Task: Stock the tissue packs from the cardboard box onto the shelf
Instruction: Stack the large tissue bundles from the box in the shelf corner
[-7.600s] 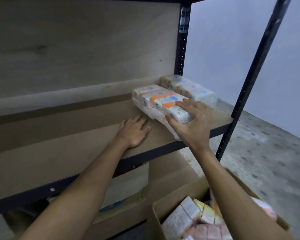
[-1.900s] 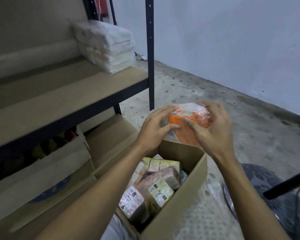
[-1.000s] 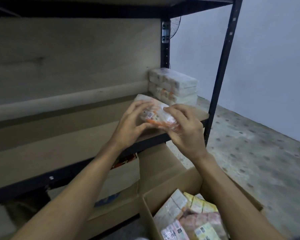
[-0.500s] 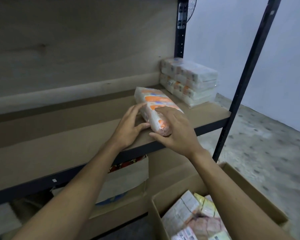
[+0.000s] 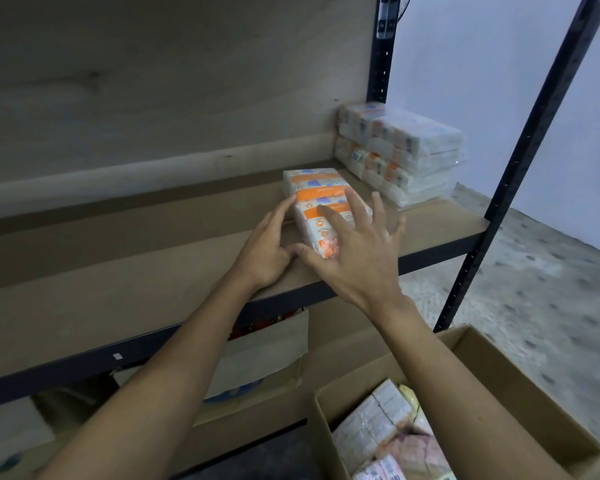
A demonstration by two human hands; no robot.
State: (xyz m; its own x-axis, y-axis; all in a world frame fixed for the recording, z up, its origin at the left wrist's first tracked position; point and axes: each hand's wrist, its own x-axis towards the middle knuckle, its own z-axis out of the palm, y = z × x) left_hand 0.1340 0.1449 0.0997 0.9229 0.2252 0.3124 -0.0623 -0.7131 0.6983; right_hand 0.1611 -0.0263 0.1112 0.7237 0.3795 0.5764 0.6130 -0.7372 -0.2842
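Orange-and-white plastic-wrapped tissue pack (image 5: 321, 206), flat on the brown wooden shelf board (image 5: 153, 282) between both hands. Left hand (image 5: 265, 254), fingers straight, against its left edge. Right hand (image 5: 357, 258) splayed over its near end, gripping nothing, probably squaring it. Beyond the right hand, stacked white tissue packs (image 5: 406, 150); below the right forearm, brown cardboard box (image 5: 520, 386).

Tissue pack (image 5: 317, 195) on shelf (image 5: 118, 289) — left hand (image 5: 262, 252), right hand (image 5: 355, 258) touching.

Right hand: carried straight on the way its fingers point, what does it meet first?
The orange tissue pack, which the spread fingers of the right hand overlie. Beyond it, probably the shelf's back board, not the stack; depth is unclear.
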